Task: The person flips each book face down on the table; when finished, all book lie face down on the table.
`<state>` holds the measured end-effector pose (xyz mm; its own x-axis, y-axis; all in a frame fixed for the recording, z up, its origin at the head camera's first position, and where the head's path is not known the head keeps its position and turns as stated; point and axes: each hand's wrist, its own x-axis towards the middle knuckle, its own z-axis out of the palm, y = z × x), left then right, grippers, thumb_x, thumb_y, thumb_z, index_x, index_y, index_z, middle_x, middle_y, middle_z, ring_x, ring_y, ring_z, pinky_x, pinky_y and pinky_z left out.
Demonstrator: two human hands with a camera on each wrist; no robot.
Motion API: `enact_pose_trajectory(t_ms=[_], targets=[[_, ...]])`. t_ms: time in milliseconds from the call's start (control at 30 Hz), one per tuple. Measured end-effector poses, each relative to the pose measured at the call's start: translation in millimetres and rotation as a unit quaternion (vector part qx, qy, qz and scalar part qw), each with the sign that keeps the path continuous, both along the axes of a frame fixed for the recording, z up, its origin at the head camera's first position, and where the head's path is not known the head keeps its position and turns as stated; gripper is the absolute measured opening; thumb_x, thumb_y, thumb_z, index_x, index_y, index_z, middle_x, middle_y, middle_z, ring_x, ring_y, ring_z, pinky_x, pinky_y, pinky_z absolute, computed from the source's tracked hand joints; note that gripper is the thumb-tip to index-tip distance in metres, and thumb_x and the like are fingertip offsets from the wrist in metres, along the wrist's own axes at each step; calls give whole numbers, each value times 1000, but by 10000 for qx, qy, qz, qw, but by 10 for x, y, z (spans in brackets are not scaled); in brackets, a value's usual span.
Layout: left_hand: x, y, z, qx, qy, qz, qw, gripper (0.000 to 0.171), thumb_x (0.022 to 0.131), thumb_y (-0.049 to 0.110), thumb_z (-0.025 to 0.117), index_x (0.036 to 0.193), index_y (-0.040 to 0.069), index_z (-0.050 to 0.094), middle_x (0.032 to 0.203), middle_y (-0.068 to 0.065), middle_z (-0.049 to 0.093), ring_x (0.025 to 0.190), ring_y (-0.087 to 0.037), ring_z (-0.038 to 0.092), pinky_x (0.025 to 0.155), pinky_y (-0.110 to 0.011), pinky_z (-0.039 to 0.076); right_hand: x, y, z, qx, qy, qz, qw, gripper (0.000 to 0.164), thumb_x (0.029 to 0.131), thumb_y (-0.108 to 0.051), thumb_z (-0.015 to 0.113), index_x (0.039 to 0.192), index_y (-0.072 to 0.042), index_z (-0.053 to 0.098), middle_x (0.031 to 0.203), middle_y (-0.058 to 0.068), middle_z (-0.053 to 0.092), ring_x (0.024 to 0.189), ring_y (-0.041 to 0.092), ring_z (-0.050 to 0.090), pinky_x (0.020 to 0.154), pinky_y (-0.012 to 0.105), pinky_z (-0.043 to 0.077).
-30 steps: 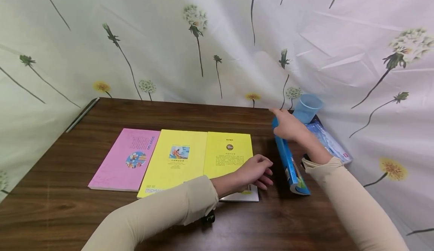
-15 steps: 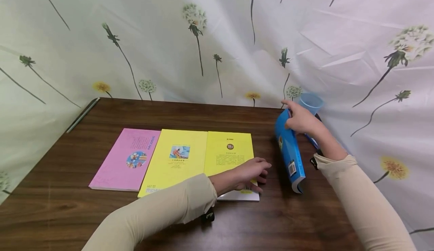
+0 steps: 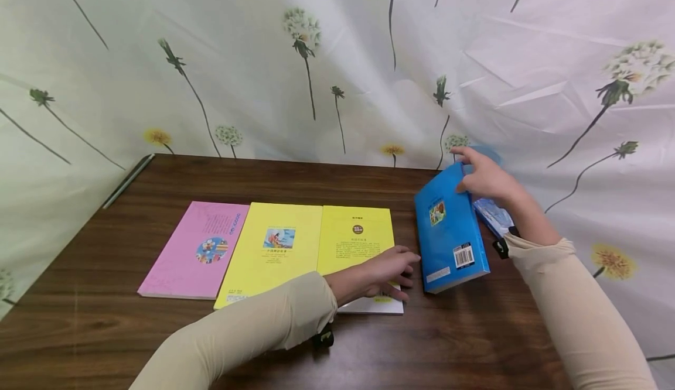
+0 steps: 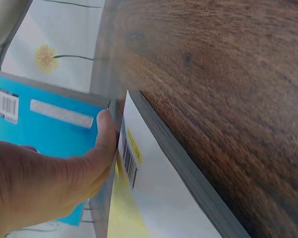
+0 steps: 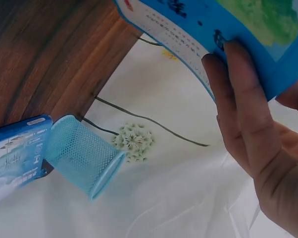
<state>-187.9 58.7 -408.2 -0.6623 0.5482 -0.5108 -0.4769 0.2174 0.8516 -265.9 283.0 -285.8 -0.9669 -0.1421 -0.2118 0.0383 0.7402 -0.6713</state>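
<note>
A blue book (image 3: 448,232) stands tilted on its lower edge, back cover with barcode facing me in the head view. My right hand (image 3: 487,176) pinches its upper right corner; in the right wrist view, fingers (image 5: 245,99) lie across one cover with the thumb partly hidden behind. My left hand (image 3: 382,270) is over the right edge of a yellow book (image 3: 358,223), fingers relaxed, tips close to the blue book's lower left side. In the left wrist view, its thumb (image 4: 105,131) reaches the blue book's corner.
Another yellow book (image 3: 292,217) and a pink book (image 3: 181,255) lie in a row to the left on the wooden table (image 3: 84,320). A light-blue mesh pen holder (image 5: 84,156) and a blue-and-white box (image 3: 493,214) are behind the right hand. A flowered curtain (image 3: 237,56) hangs behind.
The blue book has swung from nearly edge-on to showing its whole back cover, its top moving right with my right hand. My left hand has stayed almost in place.
</note>
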Motion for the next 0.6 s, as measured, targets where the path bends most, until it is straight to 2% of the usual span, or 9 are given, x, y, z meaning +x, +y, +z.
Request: enact_pose_trajectory(t_ms=[67,267,433,600], targets=[[3,7,1,13,-71,-16,10000,59,103,32,50,152,5,31,136,-24,52,117,-39,61,87,-52,59,15,26,17,-157,-20,-47,9999,86,92,5,56,162,-14,9,160,34,12,127,59,43,88,60,56],[25,40,-3,143,-363,-22,9992,56,105,34,47,150,4,33,131,-23,53,109,-38,64,90,-55,57,39,113,43,-535,-149,-78,9984,86,95,0,57,162,-16,6,162,32,10,131,59,39,98,65,48],[56,55,-14,83,-317,14,9995,50,104,33,47,143,2,40,115,-19,62,98,-32,71,86,-50,60,47,194,26,-646,-256,-63,9976,86,96,-1,56,162,-16,4,163,32,8,132,56,38,98,61,51],[71,32,-23,-208,43,57,9998,39,102,31,53,129,2,54,101,-11,66,89,-23,72,73,-35,62,43,291,-55,-636,-302,-17,9975,87,95,2,55,162,-15,2,163,32,8,132,55,39,90,52,57]])
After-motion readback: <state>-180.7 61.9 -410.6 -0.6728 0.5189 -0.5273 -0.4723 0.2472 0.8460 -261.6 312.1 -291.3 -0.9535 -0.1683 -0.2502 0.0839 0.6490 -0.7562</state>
